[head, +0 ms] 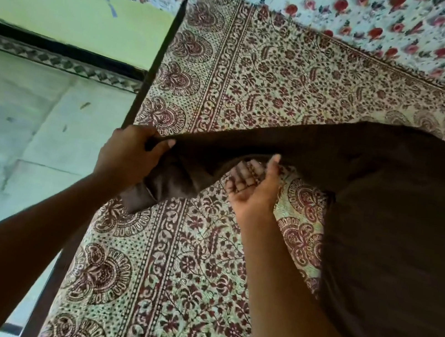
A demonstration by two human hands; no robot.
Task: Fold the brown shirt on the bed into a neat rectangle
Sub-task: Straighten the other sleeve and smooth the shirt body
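So, edges first: dark bed frame rail (155, 70) runs diagonally down the left side of the bed, w/ pale floor (19, 121) and a green wall (73, 16) beyond it. Left hand (127, 156) sits right at that rail, so little room further left. Plenty of open printed bedspread (257, 86) above the sleeve and below btwn the two forearms.

Brown shirt (396, 239) lies on the bedspread at right, body spread dark and mostly smooth, running out of view at right and bottom edges. Its long sleeve (247, 149) is lifted off the bed and pulled taut toward the left, cuff (137, 198) hanging down below the left hand.

Left hand grips the sleeve near the cuff end, fingers curled over the top, thumb on the near side. Right hand (252, 190) is palm-up under the sleeve's mid part, fingers loosely bent, thumb tip touching the sleeve's lower edge; can't tell if it really pinches the cloth. Hands are apart, sleeve stretched btwn them.

Farther back a floral sheet (357, 12) w/ red roses lies past the bedspread's fringed edge. Nothing on the bedspread blocks the sleeve.
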